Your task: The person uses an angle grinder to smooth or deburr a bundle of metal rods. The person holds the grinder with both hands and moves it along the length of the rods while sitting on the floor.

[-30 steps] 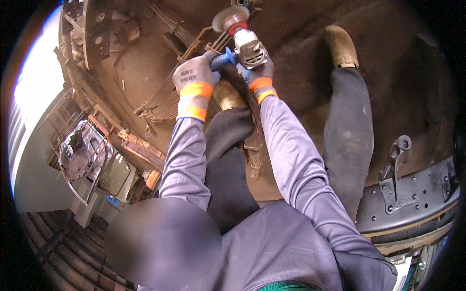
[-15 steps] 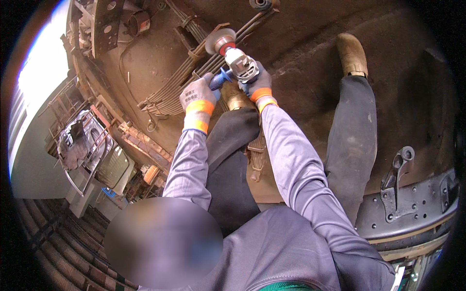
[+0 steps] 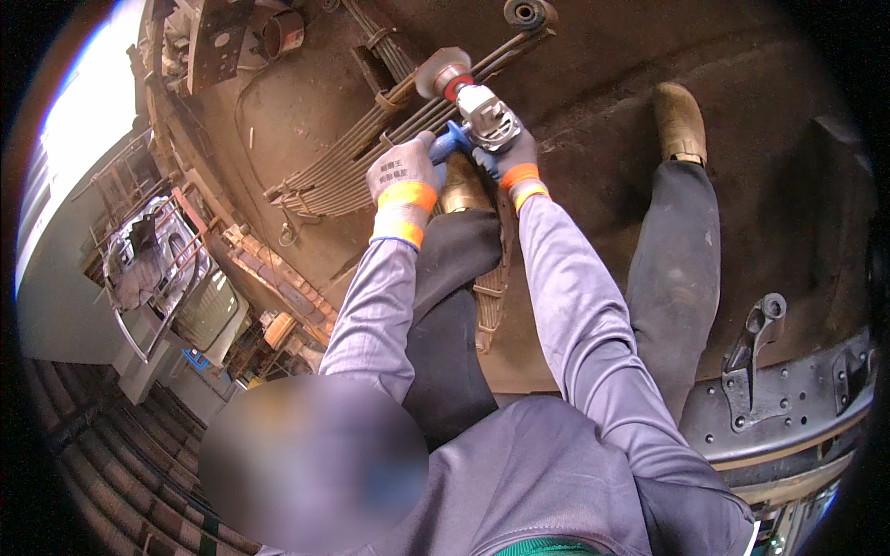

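My left hand (image 3: 400,170), in a grey glove with an orange cuff, is closed round the blue side handle (image 3: 451,140) of an angle grinder (image 3: 488,118). My right hand (image 3: 513,157), gloved the same way, grips the grinder's body from behind. At the front of the tool, a round cup-shaped brush or wheel (image 3: 443,73) with a red centre looks blurred, as if spinning. It is over a long leaf spring (image 3: 345,163) on the ground, made of several stacked steel strips; whether it touches the steel I cannot tell.
My left boot (image 3: 465,190) is beside the leaf spring, my right boot (image 3: 681,120) farther right. Another leaf spring (image 3: 489,310) lies below my legs. A black riveted beam with a bracket (image 3: 756,371) stands at lower right. Scrap metal frames (image 3: 162,269) lean at left.
The view has shifted, so the hands, grinder, boots and springs all appear farther right. Both hands keep their grip on the grinder, which stays over the leaf spring.
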A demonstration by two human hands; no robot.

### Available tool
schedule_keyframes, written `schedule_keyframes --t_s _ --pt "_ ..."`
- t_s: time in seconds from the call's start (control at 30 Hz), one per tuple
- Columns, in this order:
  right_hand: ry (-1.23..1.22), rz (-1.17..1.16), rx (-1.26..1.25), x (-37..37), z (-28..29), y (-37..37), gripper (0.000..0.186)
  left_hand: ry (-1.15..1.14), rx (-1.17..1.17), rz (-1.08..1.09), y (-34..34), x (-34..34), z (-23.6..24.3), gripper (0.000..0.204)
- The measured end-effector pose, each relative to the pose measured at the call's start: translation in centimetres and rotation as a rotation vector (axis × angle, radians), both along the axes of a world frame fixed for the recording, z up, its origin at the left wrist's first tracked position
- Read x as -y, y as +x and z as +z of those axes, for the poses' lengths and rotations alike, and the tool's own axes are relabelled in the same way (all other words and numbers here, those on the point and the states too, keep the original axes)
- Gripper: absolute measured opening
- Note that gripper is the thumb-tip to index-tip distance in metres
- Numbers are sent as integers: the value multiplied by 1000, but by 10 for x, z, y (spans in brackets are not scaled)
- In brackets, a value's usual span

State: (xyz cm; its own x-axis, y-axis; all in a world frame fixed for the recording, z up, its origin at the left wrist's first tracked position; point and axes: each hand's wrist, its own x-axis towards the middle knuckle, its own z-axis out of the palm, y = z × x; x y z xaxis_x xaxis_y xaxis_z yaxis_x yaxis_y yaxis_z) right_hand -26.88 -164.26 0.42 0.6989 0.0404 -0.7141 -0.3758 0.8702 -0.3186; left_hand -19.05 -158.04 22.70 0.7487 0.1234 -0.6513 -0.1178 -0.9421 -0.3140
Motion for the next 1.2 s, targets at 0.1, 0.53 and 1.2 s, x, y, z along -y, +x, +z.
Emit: schedule_keyframes --t_s 0.1,0.53,1.2 --pt "327 -278 -73 7 -8 7 29 -55 63 -86 -1 15 7 24" --pt "-396 -109 132 -13 -16 -9 32 -71 55 -126 -14 2 -2 16" --pt "-21 -41 28 -26 -1 -28 36 -43 100 -98 -29 -13 9 17"
